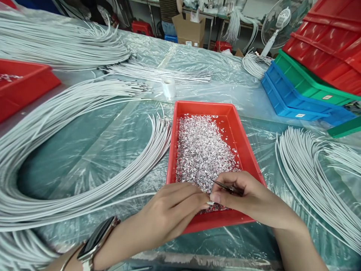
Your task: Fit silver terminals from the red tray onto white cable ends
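Two hands [176,207] [248,197], one slim tool [221,184], one red tray [205,108] beneath

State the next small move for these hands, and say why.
The right hand, gripping a slim dark pointed tool, should probably press lightly at the tip of the thin white cable: the left hand seems to pinch that cable, and both hands' fingertips meet over the red rectangular plastic tray.
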The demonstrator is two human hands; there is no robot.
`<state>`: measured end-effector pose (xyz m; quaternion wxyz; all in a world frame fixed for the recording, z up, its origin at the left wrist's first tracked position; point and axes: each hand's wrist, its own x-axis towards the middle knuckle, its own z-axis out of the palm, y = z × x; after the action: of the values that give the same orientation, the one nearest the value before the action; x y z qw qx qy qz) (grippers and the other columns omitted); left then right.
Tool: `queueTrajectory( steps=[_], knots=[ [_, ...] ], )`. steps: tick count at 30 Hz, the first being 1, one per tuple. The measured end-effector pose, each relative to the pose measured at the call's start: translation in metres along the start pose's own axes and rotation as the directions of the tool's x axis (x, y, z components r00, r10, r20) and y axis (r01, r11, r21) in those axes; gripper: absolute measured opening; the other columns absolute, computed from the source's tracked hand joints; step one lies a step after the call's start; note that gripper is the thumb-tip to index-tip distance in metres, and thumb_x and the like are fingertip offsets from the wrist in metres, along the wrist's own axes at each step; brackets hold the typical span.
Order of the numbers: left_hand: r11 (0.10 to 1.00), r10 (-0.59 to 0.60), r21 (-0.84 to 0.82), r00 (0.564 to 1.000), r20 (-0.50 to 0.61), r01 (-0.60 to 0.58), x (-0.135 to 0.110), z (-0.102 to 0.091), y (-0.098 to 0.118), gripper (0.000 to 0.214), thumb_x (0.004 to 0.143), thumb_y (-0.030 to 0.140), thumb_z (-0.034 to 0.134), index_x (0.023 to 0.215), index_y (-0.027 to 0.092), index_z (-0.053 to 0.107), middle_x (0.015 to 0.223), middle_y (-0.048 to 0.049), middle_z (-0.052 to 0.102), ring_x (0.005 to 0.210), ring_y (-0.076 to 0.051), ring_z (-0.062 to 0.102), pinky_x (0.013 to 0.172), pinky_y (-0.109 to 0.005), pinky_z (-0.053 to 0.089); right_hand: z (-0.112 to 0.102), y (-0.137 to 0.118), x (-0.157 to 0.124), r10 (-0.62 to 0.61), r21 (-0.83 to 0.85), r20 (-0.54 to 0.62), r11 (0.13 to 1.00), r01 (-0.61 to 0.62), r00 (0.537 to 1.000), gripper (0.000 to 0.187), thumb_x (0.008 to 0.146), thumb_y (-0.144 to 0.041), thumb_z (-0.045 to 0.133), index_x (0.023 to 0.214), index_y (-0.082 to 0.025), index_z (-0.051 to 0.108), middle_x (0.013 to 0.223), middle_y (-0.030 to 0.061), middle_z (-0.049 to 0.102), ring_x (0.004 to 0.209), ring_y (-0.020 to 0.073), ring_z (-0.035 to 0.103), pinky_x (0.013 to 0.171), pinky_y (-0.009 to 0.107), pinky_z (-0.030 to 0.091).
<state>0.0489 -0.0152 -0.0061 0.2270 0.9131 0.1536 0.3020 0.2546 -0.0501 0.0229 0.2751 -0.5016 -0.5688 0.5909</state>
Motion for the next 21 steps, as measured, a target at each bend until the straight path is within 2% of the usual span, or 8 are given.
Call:
queueTrajectory(
  steps=[5,8,10,12,14,16,21],
  knots=[
    [1.000,0.021,-0.018,0.999,-0.041,-0.021,-0.003,0.001,-0.002,0.018,0.092,0.005,0.043,0.101,0.013,0.057,0.086,-0.0080,0.068,0.074,-0.016,0.062,0.062,-0.028,0.050,0.003,-0.004,-0.002,0.044,0.080,-0.015,0.996,-0.043,0.999,0.018,0.085,-0.028,0.063,0.071,-0.020,0.055,0.063,-0.0066,0.038,0.058,0.0096,0.034,0.052,0.024,0.027],
    [1.000,0.005,0.005,0.997,-0.077,-0.005,-0.004,0.002,-0.001,0.016,0.092,0.007,0.046,0.101,0.013,0.057,0.082,-0.0073,0.068,0.069,-0.016,0.063,0.059,-0.027,0.048,0.007,-0.005,-0.003,0.061,0.113,-0.023,0.992,-0.058,0.998,0.016,0.085,-0.025,0.063,0.072,-0.020,0.055,0.063,-0.0066,0.038,0.058,0.0092,0.034,0.051,0.023,0.026],
    [0.998,-0.053,-0.037,0.991,-0.125,0.049,-0.004,0.003,0.001,0.014,0.092,0.009,0.048,0.101,0.015,0.058,0.077,-0.0052,0.068,0.061,-0.014,0.062,0.053,-0.025,0.046,0.009,-0.006,-0.003,0.047,0.136,-0.073,0.990,-0.037,0.996,0.015,0.087,-0.027,0.061,0.075,-0.020,0.055,0.065,-0.0061,0.040,0.059,0.0091,0.034,0.051,0.023,0.026],
    [0.973,-0.175,-0.180,0.973,-0.149,0.148,-0.002,0.004,0.003,0.011,0.092,0.012,0.051,0.098,0.016,0.059,0.069,-0.0012,0.066,0.053,-0.011,0.058,0.049,-0.021,0.043,0.012,-0.006,-0.003,0.008,0.152,-0.159,0.988,0.017,0.987,0.014,0.089,-0.029,0.058,0.078,-0.021,0.055,0.065,-0.0062,0.041,0.056,0.0087,0.034,0.050,0.023,0.027],
    [0.884,-0.332,-0.382,0.937,-0.106,0.269,0.000,0.004,0.004,0.010,0.092,0.014,0.050,0.092,0.018,0.060,0.059,0.0031,0.061,0.047,-0.008,0.055,0.047,-0.018,0.042,0.015,-0.006,-0.002,-0.050,0.131,-0.254,0.988,0.085,0.966,0.014,0.090,-0.030,0.055,0.079,-0.022,0.056,0.063,-0.0069,0.039,0.053,0.0082,0.031,0.047,0.022,0.027],
    [0.751,-0.452,-0.543,0.892,-0.009,0.375,0.003,0.002,0.004,0.013,0.094,0.017,0.048,0.087,0.018,0.060,0.053,0.0053,0.055,0.046,-0.007,0.052,0.046,-0.016,0.040,0.018,-0.005,-0.001,-0.102,0.075,-0.315,0.988,0.132,0.944,0.013,0.091,-0.028,0.055,0.079,-0.022,0.057,0.061,-0.0074,0.038,0.051,0.0082,0.030,0.045,0.022,0.026],
    [0.499,-0.539,-0.712,0.820,0.191,0.494,0.007,-0.002,0.002,0.018,0.094,0.025,0.046,0.084,0.016,0.059,0.050,0.0061,0.050,0.045,-0.007,0.045,0.046,-0.017,0.035,0.025,-0.001,0.002,-0.226,-0.096,-0.355,0.974,0.205,0.907,0.004,0.085,-0.020,0.062,0.087,-0.023,0.062,0.056,-0.0088,0.033,0.049,0.0084,0.026,0.043,0.022,0.023]
  ],
)
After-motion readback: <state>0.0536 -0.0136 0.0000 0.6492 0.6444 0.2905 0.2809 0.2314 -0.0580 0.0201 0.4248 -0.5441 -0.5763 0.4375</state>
